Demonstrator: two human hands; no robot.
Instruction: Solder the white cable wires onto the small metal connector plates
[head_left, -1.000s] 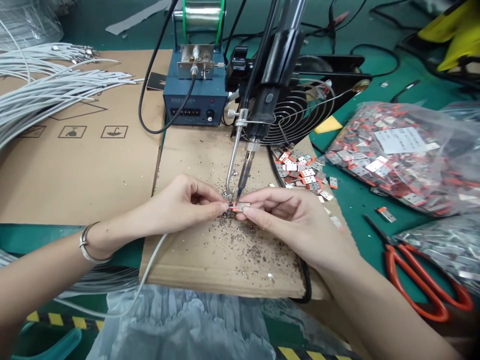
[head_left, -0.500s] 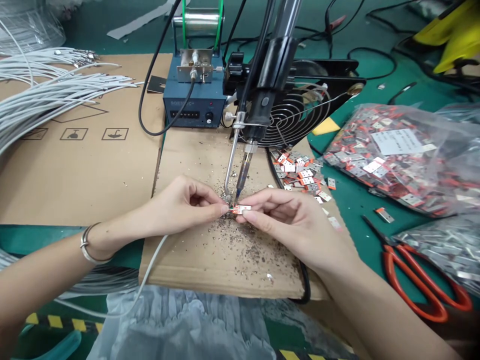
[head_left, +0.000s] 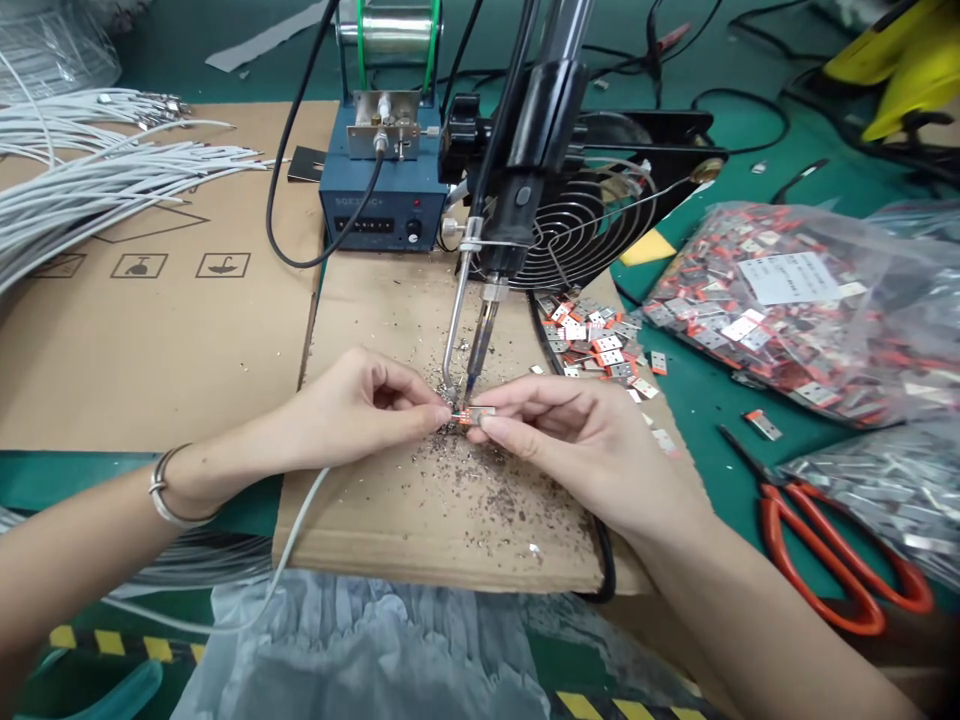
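Note:
My left hand (head_left: 382, 405) pinches the end of a white cable (head_left: 304, 515), whose length hangs down from under the hand toward the lower left. Between thumb and fingers of my right hand (head_left: 570, 435) is a small USB connector (head_left: 477, 413) with an orange part. The cable end and the connector meet right under the tip of a soldering iron (head_left: 478, 350), which is clamped upright on a stand. Beside the iron, a thin bent metal solder feed tube (head_left: 454, 330) comes down to the same spot. Whether the iron tip touches the connector I cannot tell.
Loose USB connectors (head_left: 607, 340) lie right of the iron, by a black fan (head_left: 592, 225). A bag of connectors (head_left: 780, 300) and orange-handled scissors (head_left: 817, 540) are farther right. Behind stands a blue solder feeder (head_left: 382, 205); white cables (head_left: 127, 170) lie left. Solder crumbs dot the cardboard (head_left: 375, 540).
The connector has tilted slightly in my right hand, its flat face showing less. Both hands keep their grip under the iron. The whole view has shifted a little.

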